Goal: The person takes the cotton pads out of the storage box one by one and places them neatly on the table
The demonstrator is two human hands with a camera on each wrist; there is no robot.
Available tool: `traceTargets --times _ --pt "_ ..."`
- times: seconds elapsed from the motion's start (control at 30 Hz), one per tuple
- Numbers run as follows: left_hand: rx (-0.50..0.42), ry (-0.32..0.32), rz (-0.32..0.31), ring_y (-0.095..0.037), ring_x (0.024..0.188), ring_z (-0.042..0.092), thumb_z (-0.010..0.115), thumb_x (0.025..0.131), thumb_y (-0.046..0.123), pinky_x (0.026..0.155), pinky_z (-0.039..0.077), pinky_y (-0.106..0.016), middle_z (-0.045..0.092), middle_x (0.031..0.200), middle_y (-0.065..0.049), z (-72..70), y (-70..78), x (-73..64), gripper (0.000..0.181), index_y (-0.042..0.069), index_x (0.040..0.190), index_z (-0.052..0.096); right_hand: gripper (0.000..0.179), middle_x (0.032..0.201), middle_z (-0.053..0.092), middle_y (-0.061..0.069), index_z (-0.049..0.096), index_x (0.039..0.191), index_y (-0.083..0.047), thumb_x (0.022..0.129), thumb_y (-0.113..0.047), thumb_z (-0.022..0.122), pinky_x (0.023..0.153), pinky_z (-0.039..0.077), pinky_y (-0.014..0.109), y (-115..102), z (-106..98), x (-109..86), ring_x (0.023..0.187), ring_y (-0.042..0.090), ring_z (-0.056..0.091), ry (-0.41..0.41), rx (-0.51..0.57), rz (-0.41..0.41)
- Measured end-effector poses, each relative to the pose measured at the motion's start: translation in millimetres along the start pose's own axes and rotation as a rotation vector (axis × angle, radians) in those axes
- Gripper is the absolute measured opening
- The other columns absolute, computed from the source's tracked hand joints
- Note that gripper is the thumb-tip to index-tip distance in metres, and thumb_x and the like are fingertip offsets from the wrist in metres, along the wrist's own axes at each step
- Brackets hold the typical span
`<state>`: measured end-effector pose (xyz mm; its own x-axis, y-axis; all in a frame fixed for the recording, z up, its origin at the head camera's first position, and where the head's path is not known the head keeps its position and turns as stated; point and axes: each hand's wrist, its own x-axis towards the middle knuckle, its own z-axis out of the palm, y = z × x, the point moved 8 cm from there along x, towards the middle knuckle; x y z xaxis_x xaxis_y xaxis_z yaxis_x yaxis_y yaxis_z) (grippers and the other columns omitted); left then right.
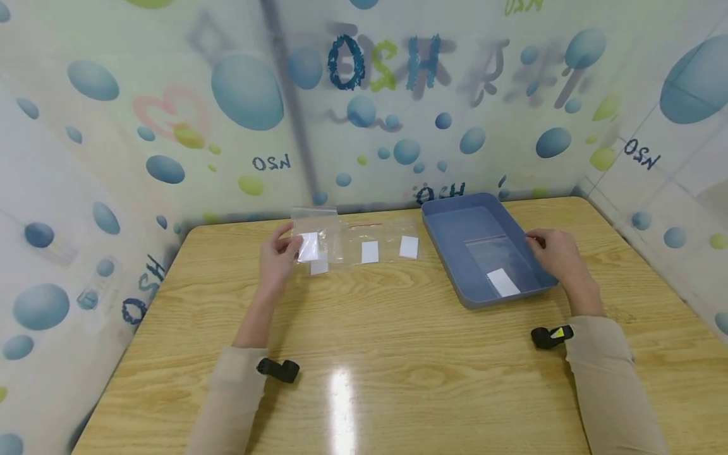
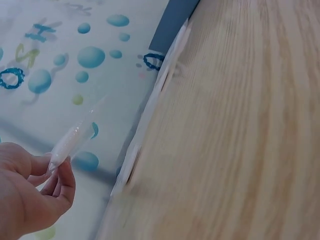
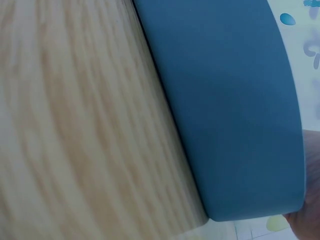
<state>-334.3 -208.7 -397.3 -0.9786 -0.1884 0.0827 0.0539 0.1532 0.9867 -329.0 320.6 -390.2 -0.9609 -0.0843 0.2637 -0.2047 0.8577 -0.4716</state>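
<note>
Bag (image 1: 315, 235), tray (image 1: 463, 222), other bags (image 1: 370, 248) btwn

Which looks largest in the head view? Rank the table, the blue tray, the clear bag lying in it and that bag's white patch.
1. Table
2. Blue tray
3. Clear bag in the tray
4. White patch on that bag

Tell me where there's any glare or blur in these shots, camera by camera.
Head view: a bright white glare streak on the near part of the table; left wrist view: small glints on the held bag, wood grain soft toward the bottom; right wrist view: dim overall, tray without strong glare, wood grain smeared.
</note>
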Motion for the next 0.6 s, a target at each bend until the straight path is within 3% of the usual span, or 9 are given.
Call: traceTargets --times 0.17,0.43,0.6 --pt "0.025 0.015 -0.020 -0.007 0.083 0.058 0.060 0.103 0.014 0.074 0.050 -0.017 0.063 0.103 -0.007 -11.9 -4.2 2.1 0.045 0.008 0.147 0.051 0.026 0.104 0.066 0.036 0.065 0.115 0.018 0.102 -0.003 0.056 0.070 0.051 0.055 -1 -1 -0.8 0.082 0.042 0.065 0.002 -0.004 -0.002" --pt "0.011 0.060 -0.052 -0.003 0.074 0.056 0.060 0.101 0.007 0.067 0.049 -0.016 0.063 0.086 0.007 -30.8 -13.3 6.5 0.043 0.002 0.143 0.054 0.027 0.105 0.065 0.037 0.064 0.115 0.018 0.102 -0.003 0.056 0.070 0.050 0.056 0 -1 0.2 0.082 0.044 0.064 -0.005 -0.006 0.008" --pt "0.038 0.061 -0.078 -0.004 0.073 0.055 0.060 0.102 0.006 0.067 0.049 -0.016 0.062 0.085 0.008 -40.9 -16.9 7.0 0.042 0.001 0.143 0.054 0.028 0.107 0.065 0.037 0.063 0.116 0.019 0.102 -0.005 0.056 0.071 0.051 0.057 3 0 0.5 0.084 0.045 0.064 -0.019 -0.009 0.020"
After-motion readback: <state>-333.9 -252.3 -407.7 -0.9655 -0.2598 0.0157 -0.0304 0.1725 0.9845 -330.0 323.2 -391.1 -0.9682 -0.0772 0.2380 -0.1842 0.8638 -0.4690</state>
